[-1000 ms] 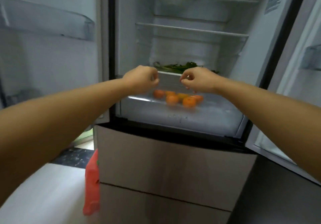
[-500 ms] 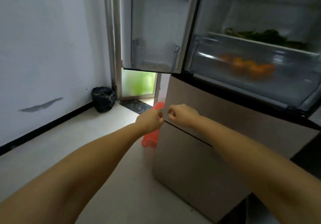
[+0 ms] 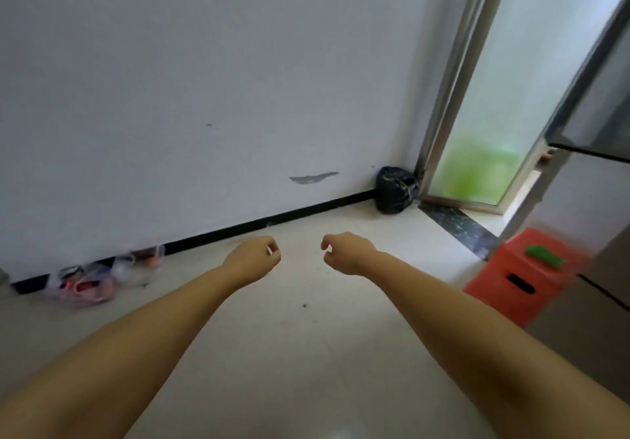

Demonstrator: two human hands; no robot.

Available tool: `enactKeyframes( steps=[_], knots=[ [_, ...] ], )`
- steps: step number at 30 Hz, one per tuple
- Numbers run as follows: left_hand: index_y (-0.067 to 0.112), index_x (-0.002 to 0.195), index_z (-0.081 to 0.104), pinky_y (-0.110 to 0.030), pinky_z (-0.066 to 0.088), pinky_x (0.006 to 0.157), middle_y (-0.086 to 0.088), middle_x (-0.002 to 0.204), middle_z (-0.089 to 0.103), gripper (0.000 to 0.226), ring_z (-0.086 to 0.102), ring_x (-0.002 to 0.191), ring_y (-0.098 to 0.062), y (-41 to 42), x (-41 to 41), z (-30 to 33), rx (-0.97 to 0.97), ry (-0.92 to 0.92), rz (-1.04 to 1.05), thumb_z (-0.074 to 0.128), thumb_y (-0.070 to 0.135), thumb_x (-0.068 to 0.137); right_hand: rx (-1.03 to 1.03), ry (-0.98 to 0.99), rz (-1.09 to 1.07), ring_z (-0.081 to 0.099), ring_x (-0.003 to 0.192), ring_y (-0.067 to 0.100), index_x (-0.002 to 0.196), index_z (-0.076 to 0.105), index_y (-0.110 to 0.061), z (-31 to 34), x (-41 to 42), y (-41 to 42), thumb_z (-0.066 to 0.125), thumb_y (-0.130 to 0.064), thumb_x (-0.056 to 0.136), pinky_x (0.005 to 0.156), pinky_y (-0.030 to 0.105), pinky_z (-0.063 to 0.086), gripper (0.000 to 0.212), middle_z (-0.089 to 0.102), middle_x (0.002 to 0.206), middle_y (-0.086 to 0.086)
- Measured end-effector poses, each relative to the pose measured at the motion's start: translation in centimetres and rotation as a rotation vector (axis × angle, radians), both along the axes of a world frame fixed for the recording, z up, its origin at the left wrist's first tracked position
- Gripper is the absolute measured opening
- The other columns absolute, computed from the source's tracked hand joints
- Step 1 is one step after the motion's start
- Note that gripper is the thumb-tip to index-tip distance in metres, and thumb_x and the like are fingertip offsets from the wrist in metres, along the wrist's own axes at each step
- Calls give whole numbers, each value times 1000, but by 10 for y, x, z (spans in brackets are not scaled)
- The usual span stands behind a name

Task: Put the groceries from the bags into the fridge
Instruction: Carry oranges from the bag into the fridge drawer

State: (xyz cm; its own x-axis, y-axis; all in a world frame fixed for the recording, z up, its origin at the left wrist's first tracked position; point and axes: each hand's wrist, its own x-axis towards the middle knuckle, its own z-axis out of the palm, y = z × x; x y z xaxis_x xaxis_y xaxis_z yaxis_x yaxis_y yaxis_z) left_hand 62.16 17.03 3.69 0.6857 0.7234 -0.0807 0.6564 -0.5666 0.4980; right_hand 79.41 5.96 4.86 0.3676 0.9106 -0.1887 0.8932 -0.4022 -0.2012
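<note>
Now we face away from the fridge [image 3: 600, 138], which shows only as a sliver at the right edge, and our arms reach out over bare floor [image 3: 272, 353]. Our left hand [image 3: 254, 258] and right hand [image 3: 346, 252] hang side by side with a gap between them, each loosely curled, thumb and forefinger nearly meeting, and neither grips anything.

The bags [image 3: 102, 276] sit on the floor against the wall [image 3: 170, 80] at the far left: clear plastic, blurred, with something red and dark inside that we cannot make out. They lie well apart from both hands and much farther from the fridge.

We judge the step in hand to be the trip to the bags for the next item. That calls for a turn left, a stoop toward the baseboard, and fingers opening wide enough to take either a handle or the item inside, which will likely be soft and slack to lift through thin plastic.

For room, the floor between us and the bags is open, with only small specks on it. The tight side is the right: an orange stool [image 3: 521, 278] stands just beside the fridge, near the door frame [image 3: 450, 97], and a black sack [image 3: 395, 189] fills the corner. Carrying back, we would want to swing clear of the stool's near corner.
</note>
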Motion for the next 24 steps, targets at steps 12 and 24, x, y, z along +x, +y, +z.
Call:
enactKeyframes(
  steps=[12,24],
  knots=[
    [18,84,60,-34,50,74,-7,94,64,12,61,79,-24,187,-166,-40,-103,30,293,49,21,89,-127,-3,309,54,114,28,135,46,-18,-33,-139,242,42,-26,97,86,33,42,39,52,133,9],
    [17,77,54,-31,42,66,-8,81,59,13,54,74,-22,395,-228,-76,-218,30,555,49,17,89,-268,22,540,57,108,27,124,55,-11,-76,-193,500,41,-23,97,78,32,42,33,60,121,9]
  ],
)
